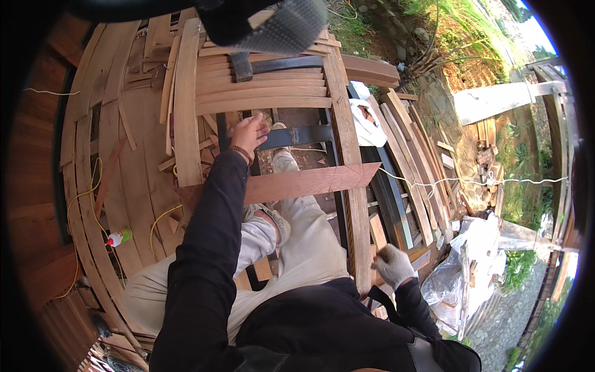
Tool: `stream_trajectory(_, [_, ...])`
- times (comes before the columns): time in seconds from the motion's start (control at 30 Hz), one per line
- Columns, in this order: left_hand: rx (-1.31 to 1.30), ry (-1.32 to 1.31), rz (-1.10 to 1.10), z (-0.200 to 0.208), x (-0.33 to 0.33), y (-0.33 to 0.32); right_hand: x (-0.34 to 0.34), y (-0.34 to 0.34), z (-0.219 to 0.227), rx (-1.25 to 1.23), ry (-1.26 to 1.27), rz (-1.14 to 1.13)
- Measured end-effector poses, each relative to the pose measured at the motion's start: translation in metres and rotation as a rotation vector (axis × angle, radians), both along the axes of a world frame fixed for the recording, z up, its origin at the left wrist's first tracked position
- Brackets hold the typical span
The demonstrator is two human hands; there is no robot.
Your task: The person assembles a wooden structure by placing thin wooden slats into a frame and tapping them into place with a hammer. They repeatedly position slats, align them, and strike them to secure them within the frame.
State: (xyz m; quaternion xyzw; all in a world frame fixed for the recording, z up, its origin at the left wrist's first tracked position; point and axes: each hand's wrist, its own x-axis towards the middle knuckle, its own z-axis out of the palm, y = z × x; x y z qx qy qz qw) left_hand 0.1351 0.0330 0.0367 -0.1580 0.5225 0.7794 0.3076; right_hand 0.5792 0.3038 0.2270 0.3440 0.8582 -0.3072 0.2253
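Note:
My left hand (248, 133), bare with a beaded bracelet at the wrist, reaches forward, fingers stretched out and holding nothing. It hovers near the left end of a dark metal crossbar (300, 135). Under and right of my left forearm, a reddish wooden board (310, 184) lies across the frame, its right end resting on a long wooden beam (357, 232). My right hand (393, 265), in a whitish glove, is at the right of that beam with its fingers curled in; what they hold, if anything, is hidden. A black strap (385, 302) hangs by the right wrist.
Thin wooden slats (263, 87) span the far part of the frame. A red-tipped bottle (119, 237) and yellow cord (155, 229) lie on the left planks. Stacked boards (412, 155), a white bag (367, 124) and clear plastic sheeting (449, 282) are on the right. A pale string runs rightward.

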Motion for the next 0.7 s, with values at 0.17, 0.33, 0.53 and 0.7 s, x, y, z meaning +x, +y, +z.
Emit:
stream_trajectory(0.17, [0.117, -0.051, 0.175, -0.003, -0.026, 0.008, -0.259, -0.025, -0.057, -0.584, 0.645, -0.291])
stream_trajectory(0.33, [0.128, -0.007, 0.236, -0.009, -0.034, 0.013, -0.412, -0.050, -0.124, -0.830, 0.449, -0.739])
stream_trajectory(0.53, [0.097, 0.032, 0.313, -0.003, -0.031, 0.018, -0.445, -0.062, -0.159, -0.657, 0.560, -0.932])
stream_trajectory(0.7, [0.096, 0.045, 0.334, 0.002, -0.031, 0.026, -0.446, -0.052, -0.165, -0.755, 0.572, -0.920])
